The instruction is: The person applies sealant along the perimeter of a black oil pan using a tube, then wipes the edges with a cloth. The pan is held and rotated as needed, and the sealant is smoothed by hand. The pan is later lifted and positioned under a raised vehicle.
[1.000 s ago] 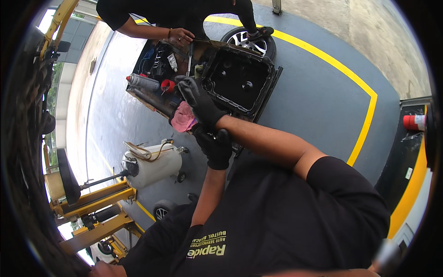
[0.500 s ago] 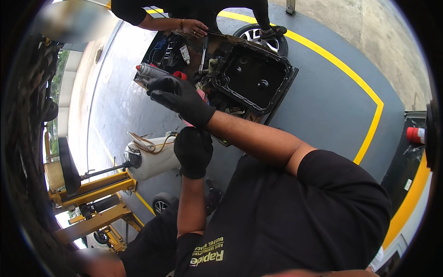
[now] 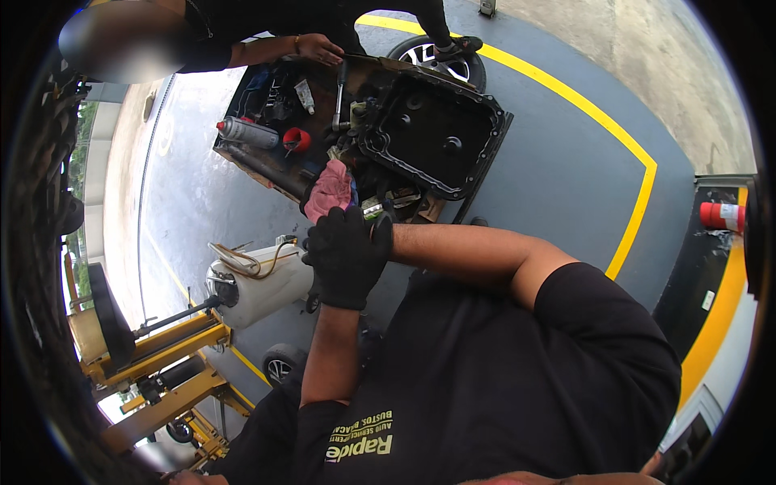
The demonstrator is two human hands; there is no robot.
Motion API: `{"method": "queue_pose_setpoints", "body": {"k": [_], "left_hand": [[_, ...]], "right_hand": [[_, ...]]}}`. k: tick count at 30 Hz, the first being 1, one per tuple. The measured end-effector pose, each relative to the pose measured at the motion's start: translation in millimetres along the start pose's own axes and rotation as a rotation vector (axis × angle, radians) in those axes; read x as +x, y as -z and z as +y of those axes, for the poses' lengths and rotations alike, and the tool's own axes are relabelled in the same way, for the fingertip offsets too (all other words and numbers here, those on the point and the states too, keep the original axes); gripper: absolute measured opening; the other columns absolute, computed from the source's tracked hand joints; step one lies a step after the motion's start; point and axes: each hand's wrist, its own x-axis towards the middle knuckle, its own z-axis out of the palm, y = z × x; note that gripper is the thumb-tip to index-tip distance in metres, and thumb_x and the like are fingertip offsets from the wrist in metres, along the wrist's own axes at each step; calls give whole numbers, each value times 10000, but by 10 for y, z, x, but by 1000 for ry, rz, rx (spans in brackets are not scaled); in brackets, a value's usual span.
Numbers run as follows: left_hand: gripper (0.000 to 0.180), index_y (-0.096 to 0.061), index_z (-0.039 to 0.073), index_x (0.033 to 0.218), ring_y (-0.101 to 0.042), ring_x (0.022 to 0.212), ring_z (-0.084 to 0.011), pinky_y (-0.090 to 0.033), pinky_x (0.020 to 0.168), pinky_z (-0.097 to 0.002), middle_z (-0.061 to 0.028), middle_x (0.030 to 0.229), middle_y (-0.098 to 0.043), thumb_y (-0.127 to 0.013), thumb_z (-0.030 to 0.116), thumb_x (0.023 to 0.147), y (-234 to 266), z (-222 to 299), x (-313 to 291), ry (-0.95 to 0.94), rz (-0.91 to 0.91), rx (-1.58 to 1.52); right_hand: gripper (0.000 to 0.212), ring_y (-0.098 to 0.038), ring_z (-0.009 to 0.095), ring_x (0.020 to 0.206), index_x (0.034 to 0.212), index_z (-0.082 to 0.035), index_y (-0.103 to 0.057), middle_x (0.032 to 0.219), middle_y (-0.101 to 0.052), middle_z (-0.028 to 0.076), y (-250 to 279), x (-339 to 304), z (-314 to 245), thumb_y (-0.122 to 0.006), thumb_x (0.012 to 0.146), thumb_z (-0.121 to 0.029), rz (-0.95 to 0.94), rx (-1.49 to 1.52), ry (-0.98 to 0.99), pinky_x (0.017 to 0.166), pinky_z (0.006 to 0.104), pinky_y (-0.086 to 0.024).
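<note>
Two black-gloved hands are meeting in the middle of the view. The left hand (image 3: 346,257) is lying curled over the right wrist, fingers closed loosely against it and gripping nothing else. The right hand (image 3: 317,196) is mostly hidden under a crumpled pink rag (image 3: 331,189); it is clutching that rag, which is sitting just above the left glove and at the near edge of a dark cluttered tool tray (image 3: 267,109). In the tray, a grey spray can (image 3: 246,132) with a red tip is lying beside a small red cap (image 3: 297,140). Just right of the rag, a black cast oil pan (image 3: 432,133) is resting open side up. Another person's bare hand (image 3: 318,49) is reaching in from above. A white drum-shaped oil drainer (image 3: 257,283) is standing below left on the grey floor (image 3: 558,170).
</note>
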Motion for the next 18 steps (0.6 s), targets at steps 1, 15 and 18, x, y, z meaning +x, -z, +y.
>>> {"method": "queue_pose_setpoints", "body": {"k": [1,15,18], "left_hand": [[300,-704,101,959,-707,894,-361,-554,742,-504,-119,941,-680,-759,380,1053,-220,-36,7,-45,16,-14],[248,-687,45,978,-696,870,-418,-541,736,-548,-195,973,-685,-690,254,1111,-525,102,-61,-169,11,-514],[250,-684,57,953,-675,853,-400,-529,724,-547,-171,980,-668,-699,249,1112,-446,220,-15,-174,15,-521]], "right_hand": [[569,-626,336,1419,1542,-89,-604,1579,-625,154,121,-89,119,-691,1106,-444,-25,-70,-7,1136,497,-549],[404,-693,344,1225,1342,-92,-701,1430,-677,142,95,-121,16,-719,1014,-326,-22,-156,199,996,443,-583],[475,-663,402,1344,1483,-118,-664,1541,-654,159,29,-172,178,-744,1060,-321,-358,-81,-1,1077,501,-580]]}}
